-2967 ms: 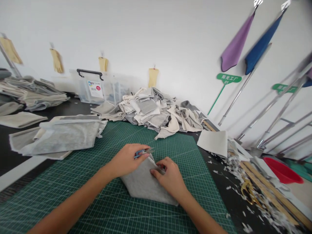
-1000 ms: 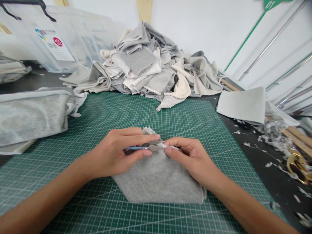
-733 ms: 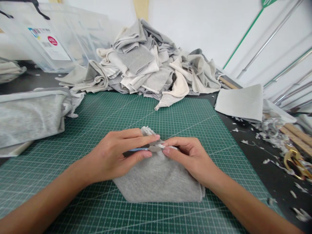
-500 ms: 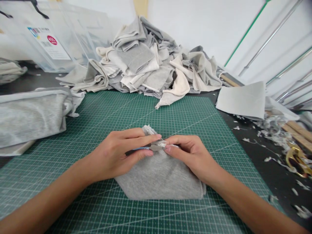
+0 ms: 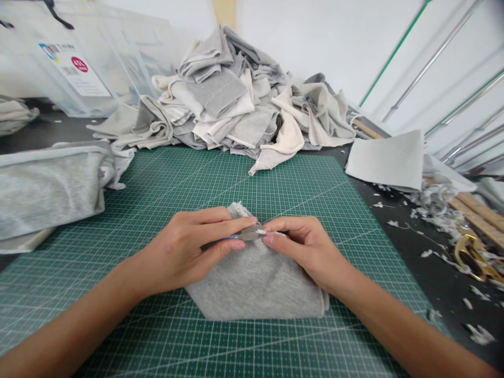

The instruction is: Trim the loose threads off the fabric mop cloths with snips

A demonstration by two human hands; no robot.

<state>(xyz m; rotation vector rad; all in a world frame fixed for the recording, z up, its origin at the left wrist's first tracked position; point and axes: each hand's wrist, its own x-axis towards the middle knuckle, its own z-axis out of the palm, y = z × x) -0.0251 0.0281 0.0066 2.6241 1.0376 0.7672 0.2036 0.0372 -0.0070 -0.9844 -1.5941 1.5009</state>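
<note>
A folded piece of grey knit fabric (image 5: 258,289) lies on a green cutting mat (image 5: 189,176) in front of me. My left hand (image 5: 200,239) is closed around thread snips (image 5: 248,234); a bit of blue handle and the metal blades show between thumb and fingers. The blades point right, at the fabric's frayed, whitish upper edge. Just to the right of the blade tips, my right hand (image 5: 301,239) pinches that edge between thumb and forefinger. The frayed corner (image 5: 238,210) sticks up behind my left fingers.
A heap of grey and cream fabric pieces (image 5: 224,100) stands behind the mat. Folded grey fabric (image 5: 51,184) lies left, near a clear plastic bin (image 5: 114,63). To the right are a pale fabric sheet (image 5: 386,160), lint scraps (image 5: 437,202) and gold-handled scissors (image 5: 470,257).
The snips' blades have drawn closer together at the fabric's edge. Both hands keep their grips, and the whole view has shifted slightly.
</note>
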